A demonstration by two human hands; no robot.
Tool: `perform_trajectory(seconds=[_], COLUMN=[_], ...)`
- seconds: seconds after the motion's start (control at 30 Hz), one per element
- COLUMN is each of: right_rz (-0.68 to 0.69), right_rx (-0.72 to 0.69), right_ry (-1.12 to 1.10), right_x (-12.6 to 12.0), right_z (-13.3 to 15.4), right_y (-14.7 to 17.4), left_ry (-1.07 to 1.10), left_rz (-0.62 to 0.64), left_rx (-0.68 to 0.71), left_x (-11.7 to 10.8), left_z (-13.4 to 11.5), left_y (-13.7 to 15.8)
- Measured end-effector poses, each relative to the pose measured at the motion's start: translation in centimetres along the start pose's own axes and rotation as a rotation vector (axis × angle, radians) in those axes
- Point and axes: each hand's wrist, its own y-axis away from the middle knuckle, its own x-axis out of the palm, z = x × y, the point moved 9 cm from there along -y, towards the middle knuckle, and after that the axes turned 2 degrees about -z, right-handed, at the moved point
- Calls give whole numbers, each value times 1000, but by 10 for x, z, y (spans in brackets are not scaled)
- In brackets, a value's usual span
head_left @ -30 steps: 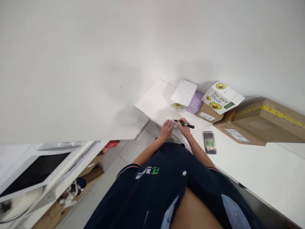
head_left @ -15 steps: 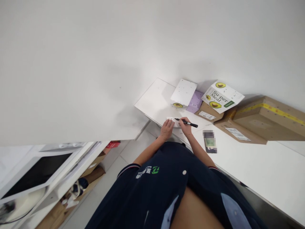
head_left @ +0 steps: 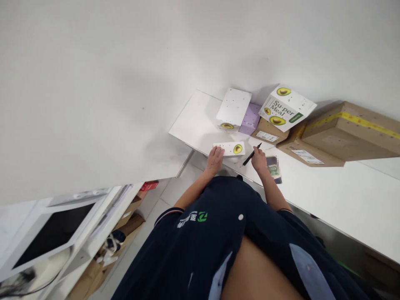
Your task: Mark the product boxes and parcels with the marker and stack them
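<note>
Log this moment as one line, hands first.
left hand: on small white box | right hand: holding black pen | nearby: purple box, "Su-per Meal" box

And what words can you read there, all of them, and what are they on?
"Su-per Meal": white three-avocado box.
Green label on it: too small to read.
White labels on two brown boxes: too small.
Shirt lettering: too blurred.
Yellow tape: marks unreadable.
Small white box: no readable words.

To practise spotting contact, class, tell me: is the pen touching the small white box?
Apart. The head view shows it: the pen slants past the right end of the small white box, with white table showing between them.
</note>
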Motion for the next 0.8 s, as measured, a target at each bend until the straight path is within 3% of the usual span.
perform_trajectory(seconds=[0.1,0.27,0.4,0.53,0.63,0.8], right_rz=[152,173,112,19,56,92], right_rx=[-6,-1,57,341,493,496], right_ry=[198,182,192,280,313,286], right_x=[31,44,25,-3,-10,-12], right_z=[0,4,-17,-77,-116,-134], right_y=[-2,-7,3,40,71,86], left_ry=[-9,-7,-25,-39,-25,-34], left_rz=[5,7,-39,-78,-66,-88], left_rx=[13,21,24,31,30,47], left_x=[0,0,0,0,3,3], left_z=[0,0,-1,-2,-1,-1], left_y=[1,2,3,4,4,4])
